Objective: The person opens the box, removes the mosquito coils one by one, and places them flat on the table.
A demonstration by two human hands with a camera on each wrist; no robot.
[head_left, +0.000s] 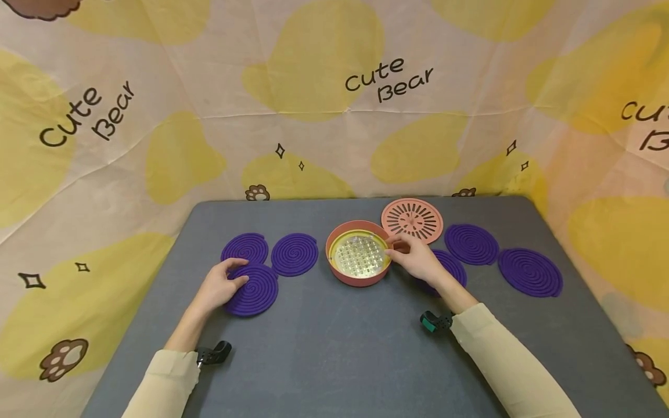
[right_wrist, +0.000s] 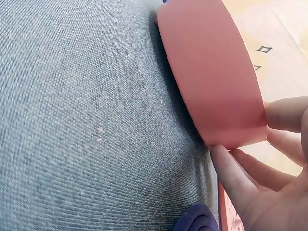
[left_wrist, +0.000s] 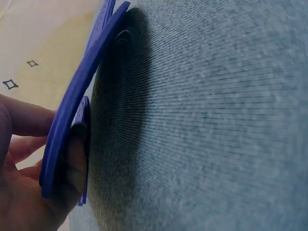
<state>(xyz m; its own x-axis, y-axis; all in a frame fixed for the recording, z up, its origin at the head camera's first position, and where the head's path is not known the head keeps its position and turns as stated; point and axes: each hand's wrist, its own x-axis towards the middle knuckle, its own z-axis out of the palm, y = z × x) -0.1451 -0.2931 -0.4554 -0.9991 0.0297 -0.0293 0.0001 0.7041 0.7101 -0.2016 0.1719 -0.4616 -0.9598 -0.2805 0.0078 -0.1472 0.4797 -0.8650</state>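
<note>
My left hand (head_left: 215,287) pinches a purple mosquito coil (head_left: 255,295) at its left edge. In the left wrist view that coil (left_wrist: 79,91) is tilted, raised off the table with fingers beneath it. The right hand (head_left: 418,262) grips the wall of a round pink mosquito coil box (head_left: 358,281) from its right side. A yellow ring with a pale mesh (head_left: 359,255) lies inside the box. In the right wrist view, the fingers and thumb meet the plain outer wall of the box (right_wrist: 211,72).
Behind the right hand lies a slotted pink lid (head_left: 412,219). Two more coils, one a flat coil (head_left: 294,254), lie at left. Several lie at right, including a far coil (head_left: 530,271) and one partly under the right arm (head_left: 450,268). All rest on a grey table (head_left: 334,348).
</note>
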